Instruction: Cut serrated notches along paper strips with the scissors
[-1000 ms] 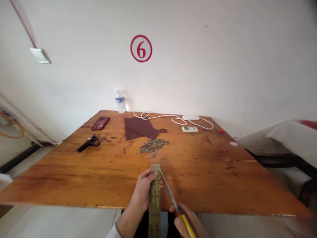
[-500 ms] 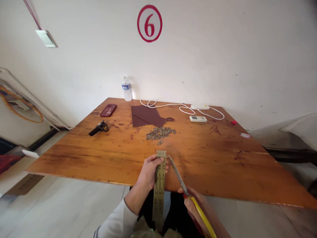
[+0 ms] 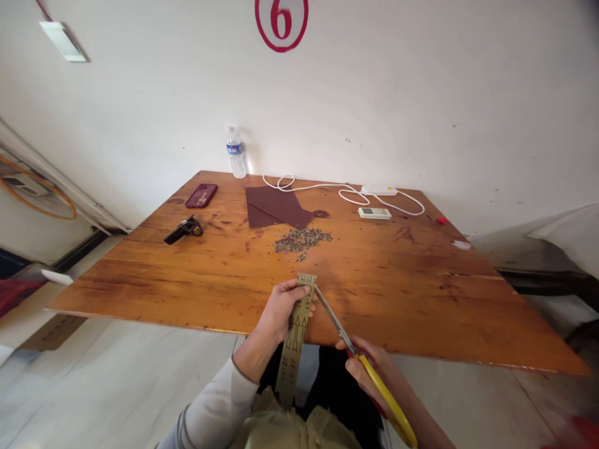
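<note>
My left hand (image 3: 279, 310) is closed round a long tan strip (image 3: 296, 330) printed with black arrows, gripping it near its far end above the table's near edge. My right hand (image 3: 369, 368) is closed on the yellow handles of a pair of scissors (image 3: 349, 346). The scissor blades point up and left, with their tips touching the strip's right edge just below its top end. A pile of small grey-brown cut scraps (image 3: 302, 239) lies on the wooden table (image 3: 412, 293) beyond the strip.
Dark maroon sheets (image 3: 276, 207) lie behind the scraps. A water bottle (image 3: 235, 153), a white cable (image 3: 337, 190) and a small white device (image 3: 374, 213) sit at the back. A maroon phone (image 3: 201, 195) and a black tool (image 3: 183, 229) lie at the left.
The view has dropped and pulled back, so the table sits higher in frame. The scissor tips have closed in on the strip's right edge. Both hands keep their grips.
</note>
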A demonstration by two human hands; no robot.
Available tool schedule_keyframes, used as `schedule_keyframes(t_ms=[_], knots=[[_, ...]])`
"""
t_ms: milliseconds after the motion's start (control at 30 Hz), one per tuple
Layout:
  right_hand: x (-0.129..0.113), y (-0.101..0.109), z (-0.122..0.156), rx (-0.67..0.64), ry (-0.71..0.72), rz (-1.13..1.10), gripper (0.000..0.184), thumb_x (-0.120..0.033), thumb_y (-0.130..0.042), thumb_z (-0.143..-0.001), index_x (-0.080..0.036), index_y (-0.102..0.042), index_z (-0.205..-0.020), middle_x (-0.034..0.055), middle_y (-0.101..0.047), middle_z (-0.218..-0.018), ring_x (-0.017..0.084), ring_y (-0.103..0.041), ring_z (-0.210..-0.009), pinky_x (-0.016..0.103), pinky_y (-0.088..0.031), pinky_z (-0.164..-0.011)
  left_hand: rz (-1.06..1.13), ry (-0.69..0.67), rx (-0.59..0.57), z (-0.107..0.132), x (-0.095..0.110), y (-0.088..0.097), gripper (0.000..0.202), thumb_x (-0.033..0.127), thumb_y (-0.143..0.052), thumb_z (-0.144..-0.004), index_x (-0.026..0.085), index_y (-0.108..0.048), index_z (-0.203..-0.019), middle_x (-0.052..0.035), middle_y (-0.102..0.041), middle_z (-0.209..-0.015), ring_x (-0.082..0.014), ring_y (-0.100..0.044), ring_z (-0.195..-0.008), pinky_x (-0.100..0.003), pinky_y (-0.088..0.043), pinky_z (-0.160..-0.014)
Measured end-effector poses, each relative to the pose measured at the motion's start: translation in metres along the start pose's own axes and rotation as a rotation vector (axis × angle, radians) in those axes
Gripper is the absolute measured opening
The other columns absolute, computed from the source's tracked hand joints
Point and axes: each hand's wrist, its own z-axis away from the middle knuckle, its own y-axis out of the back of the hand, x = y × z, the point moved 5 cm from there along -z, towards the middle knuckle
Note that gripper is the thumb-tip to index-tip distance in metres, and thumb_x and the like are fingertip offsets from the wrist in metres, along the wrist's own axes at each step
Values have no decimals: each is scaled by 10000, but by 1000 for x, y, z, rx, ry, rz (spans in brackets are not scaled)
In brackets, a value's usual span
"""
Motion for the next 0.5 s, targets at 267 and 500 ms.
schedule_keyframes(t_ms=[267,500], knots=[[16,0,-6,-35,68,88,296,-449,-637,-824,-212,-751,-958,-35,-517,-638,136,-415,-542,252,-373,-551,-3,-6,10,-1,-2,3,241,280,-843,-544,138,-705,-681,-29,-694,-600,-114,-582,-434,-227,-482,-440],[14,2,-5,7,54,115,359,-498,-656,-803,-192,-760,-959,-28,-525,-619,144,-416,-531,259,-359,-536,-19,-19,-2,0,1,0,218,263,-827,-549,134,-696,-666,-33,-696,-607,-112,-584,-444,-226,-482,-446]])
